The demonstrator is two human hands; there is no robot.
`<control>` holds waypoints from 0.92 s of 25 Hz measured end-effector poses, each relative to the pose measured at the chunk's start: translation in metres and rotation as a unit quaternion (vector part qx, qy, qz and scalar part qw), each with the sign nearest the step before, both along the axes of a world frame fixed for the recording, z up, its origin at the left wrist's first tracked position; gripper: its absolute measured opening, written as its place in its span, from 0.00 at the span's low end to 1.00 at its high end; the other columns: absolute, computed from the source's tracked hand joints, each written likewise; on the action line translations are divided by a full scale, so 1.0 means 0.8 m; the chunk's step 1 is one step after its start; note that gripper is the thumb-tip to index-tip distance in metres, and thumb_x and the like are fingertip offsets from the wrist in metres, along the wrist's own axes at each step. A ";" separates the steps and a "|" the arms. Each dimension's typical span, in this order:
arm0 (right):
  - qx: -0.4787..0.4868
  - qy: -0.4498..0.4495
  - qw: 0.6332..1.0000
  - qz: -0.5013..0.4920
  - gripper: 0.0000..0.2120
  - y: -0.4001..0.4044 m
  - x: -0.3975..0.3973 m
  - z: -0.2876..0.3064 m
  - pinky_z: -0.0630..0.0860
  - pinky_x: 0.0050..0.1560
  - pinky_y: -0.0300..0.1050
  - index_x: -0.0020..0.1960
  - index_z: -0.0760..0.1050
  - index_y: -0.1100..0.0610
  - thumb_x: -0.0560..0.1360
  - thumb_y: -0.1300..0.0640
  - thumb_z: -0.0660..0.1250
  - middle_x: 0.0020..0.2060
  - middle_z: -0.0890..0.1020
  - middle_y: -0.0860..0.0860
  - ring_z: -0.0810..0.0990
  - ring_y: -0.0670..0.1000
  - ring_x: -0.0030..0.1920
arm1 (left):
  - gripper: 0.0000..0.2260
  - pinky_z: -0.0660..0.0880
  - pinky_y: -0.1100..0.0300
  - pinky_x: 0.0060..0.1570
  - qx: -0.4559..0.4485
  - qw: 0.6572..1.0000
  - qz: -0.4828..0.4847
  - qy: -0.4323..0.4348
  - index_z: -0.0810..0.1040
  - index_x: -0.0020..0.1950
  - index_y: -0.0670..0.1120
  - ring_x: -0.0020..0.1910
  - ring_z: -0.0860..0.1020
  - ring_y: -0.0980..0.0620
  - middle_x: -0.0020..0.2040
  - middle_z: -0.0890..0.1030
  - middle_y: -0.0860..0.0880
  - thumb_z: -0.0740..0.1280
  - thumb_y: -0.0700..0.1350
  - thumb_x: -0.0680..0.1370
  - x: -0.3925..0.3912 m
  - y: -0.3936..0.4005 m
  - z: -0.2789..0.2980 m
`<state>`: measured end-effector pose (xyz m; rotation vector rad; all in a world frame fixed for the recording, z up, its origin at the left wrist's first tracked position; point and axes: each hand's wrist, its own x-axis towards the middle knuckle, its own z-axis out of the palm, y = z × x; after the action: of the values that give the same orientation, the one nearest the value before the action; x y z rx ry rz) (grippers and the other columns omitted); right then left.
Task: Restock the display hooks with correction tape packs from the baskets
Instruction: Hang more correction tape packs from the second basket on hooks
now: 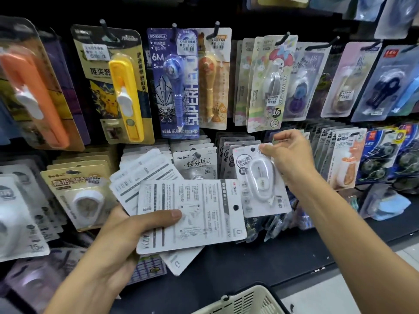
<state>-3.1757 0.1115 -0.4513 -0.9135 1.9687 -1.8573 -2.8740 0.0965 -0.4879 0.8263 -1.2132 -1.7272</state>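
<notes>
My left hand (118, 236) grips a fanned stack of white correction tape packs (190, 214), printed backs facing me, thumb lying across the top card. My right hand (288, 155) pinches the top corner of a single white pack (260, 182), blister side toward me, held up in front of the lower row of hooks. That pack hangs just right of the stack and overlaps its edge. Behind it, a hook row of grey-white packs (197, 164) shows between my hands.
A black display wall carries many carded stationery packs on hooks, such as a yellow clip pusher (127, 96), a blue Superhero pack (176, 87) and a My Melody pack (269, 87). A cream basket (247, 302) sits low at the bottom edge. A dark shelf ledge (294, 252) runs below the hooks.
</notes>
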 end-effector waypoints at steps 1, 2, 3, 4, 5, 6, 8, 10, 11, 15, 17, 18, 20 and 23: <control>0.030 0.047 0.998 -0.007 0.14 0.001 0.003 -0.003 0.79 0.48 0.50 0.49 0.72 0.49 0.73 0.56 0.77 0.43 0.81 0.51 0.83 0.56 0.46 | 0.20 0.83 0.51 0.34 0.007 1.000 0.000 0.009 0.87 0.47 0.42 0.46 0.87 0.40 0.50 0.87 0.39 0.76 0.33 0.56 0.000 0.000 -0.001; 0.074 0.128 0.989 -0.032 0.13 0.003 0.010 -0.007 0.77 0.48 0.50 0.50 0.71 0.49 0.74 0.53 0.76 0.45 0.80 0.49 0.81 0.55 0.47 | 0.19 0.84 0.51 0.34 0.016 1.000 0.002 0.019 0.87 0.47 0.43 0.46 0.87 0.40 0.50 0.87 0.40 0.76 0.33 0.57 -0.001 0.000 -0.002; 0.100 0.206 0.972 -0.062 0.12 0.006 0.019 -0.010 0.76 0.48 0.51 0.52 0.71 0.49 0.76 0.50 0.73 0.47 0.79 0.48 0.79 0.54 0.48 | 0.20 0.84 0.51 0.35 0.026 0.999 0.006 0.030 0.87 0.48 0.43 0.47 0.87 0.40 0.51 0.87 0.40 0.76 0.34 0.57 -0.002 0.000 -0.004; 0.095 0.240 0.964 -0.069 0.11 0.011 0.028 -0.012 0.75 0.49 0.51 0.54 0.71 0.50 0.78 0.47 0.70 0.49 0.78 0.48 0.78 0.53 0.48 | 0.23 0.84 0.50 0.35 0.037 0.998 0.013 0.043 0.86 0.52 0.42 0.48 0.87 0.40 0.52 0.87 0.40 0.76 0.34 0.57 -0.004 -0.001 -0.005; 0.077 0.200 0.976 -0.030 0.14 0.015 0.035 -0.012 0.76 0.48 0.51 0.54 0.74 0.52 0.78 0.43 0.68 0.49 0.79 0.48 0.79 0.52 0.47 | 0.26 0.84 0.49 0.36 0.046 0.997 0.022 0.054 0.84 0.56 0.41 0.49 0.87 0.40 0.53 0.87 0.40 0.76 0.34 0.58 -0.007 -0.001 -0.007; 0.064 0.094 0.991 0.066 0.18 0.021 0.045 -0.009 0.78 0.44 0.49 0.55 0.77 0.54 0.78 0.39 0.67 0.46 0.82 0.49 0.81 0.52 0.45 | 0.28 0.85 0.48 0.39 0.054 0.996 0.035 0.061 0.82 0.59 0.41 0.50 0.86 0.41 0.53 0.87 0.41 0.75 0.34 0.59 -0.010 0.000 -0.008; 0.113 -0.088 0.940 0.308 0.21 0.034 0.065 -0.011 0.83 0.40 0.47 0.58 0.80 0.55 0.76 0.40 0.69 0.47 0.87 0.51 0.86 0.53 0.45 | 0.27 0.85 0.46 0.41 0.064 0.994 0.055 0.064 0.82 0.61 0.42 0.50 0.87 0.42 0.53 0.87 0.42 0.75 0.36 0.61 -0.016 0.004 -0.009; 0.138 -0.134 0.898 0.397 0.13 0.045 0.078 -0.020 0.85 0.45 0.49 0.58 0.82 0.57 0.74 0.56 0.74 0.52 0.87 0.55 0.87 0.55 0.50 | 0.20 0.85 0.49 0.38 0.079 0.992 0.058 0.076 0.85 0.56 0.46 0.48 0.87 0.44 0.52 0.88 0.44 0.75 0.43 0.64 -0.019 0.006 -0.010; 0.125 -0.160 0.903 0.378 0.11 0.048 0.082 -0.022 0.85 0.46 0.49 0.55 0.82 0.59 0.73 0.61 0.74 0.51 0.87 0.57 0.87 0.55 0.49 | 0.15 0.84 0.50 0.38 0.082 0.991 0.058 0.083 0.86 0.54 0.49 0.48 0.87 0.46 0.51 0.88 0.45 0.75 0.46 0.67 -0.019 0.006 -0.010; 0.061 -0.213 0.936 0.273 0.08 0.063 0.074 -0.011 0.82 0.35 0.45 0.50 0.79 0.64 0.73 0.64 0.73 0.43 0.87 0.61 0.87 0.55 0.38 | 0.12 0.81 0.45 0.51 0.079 0.989 0.098 0.077 0.84 0.55 0.50 0.48 0.87 0.45 0.51 0.88 0.46 0.74 0.45 0.71 -0.016 0.005 -0.011; 0.039 -0.242 0.940 0.237 0.06 0.069 0.079 -0.008 0.81 0.30 0.43 0.50 0.79 0.63 0.73 0.67 0.71 0.40 0.87 0.60 0.86 0.55 0.35 | 0.11 0.80 0.45 0.52 0.027 0.987 0.152 0.033 0.83 0.55 0.51 0.49 0.87 0.46 0.50 0.88 0.49 0.74 0.42 0.74 -0.020 0.013 -0.015; 0.033 -0.248 0.944 0.215 0.07 0.070 0.082 -0.010 0.80 0.28 0.43 0.50 0.80 0.62 0.73 0.69 0.70 0.39 0.86 0.59 0.86 0.55 0.34 | 0.10 0.80 0.46 0.52 -0.039 0.978 0.203 -0.033 0.82 0.55 0.52 0.50 0.86 0.46 0.50 0.88 0.52 0.74 0.42 0.76 -0.024 0.018 -0.017; 0.028 -0.248 0.952 0.174 0.12 0.073 0.089 -0.007 0.75 0.26 0.42 0.51 0.81 0.58 0.72 0.70 0.68 0.36 0.83 0.56 0.83 0.54 0.33 | 0.14 0.78 0.49 0.51 -0.257 0.889 0.291 -0.243 0.78 0.61 0.54 0.49 0.82 0.47 0.53 0.83 0.56 0.74 0.47 0.76 -0.030 0.030 -0.019; 0.023 -0.242 0.958 0.155 0.12 0.078 0.096 0.003 0.72 0.22 0.40 0.45 0.84 0.57 0.70 0.68 0.65 0.29 0.79 0.51 0.78 0.51 0.29 | 0.23 0.74 0.50 0.44 -0.404 0.775 0.266 -0.406 0.71 0.69 0.53 0.46 0.81 0.44 0.53 0.82 0.50 0.72 0.51 0.76 -0.039 0.046 -0.014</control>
<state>-3.0992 0.1742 -0.4490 -0.6297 1.4743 -1.6502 -2.9053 0.1334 -0.4992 1.2227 -1.8280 -0.2269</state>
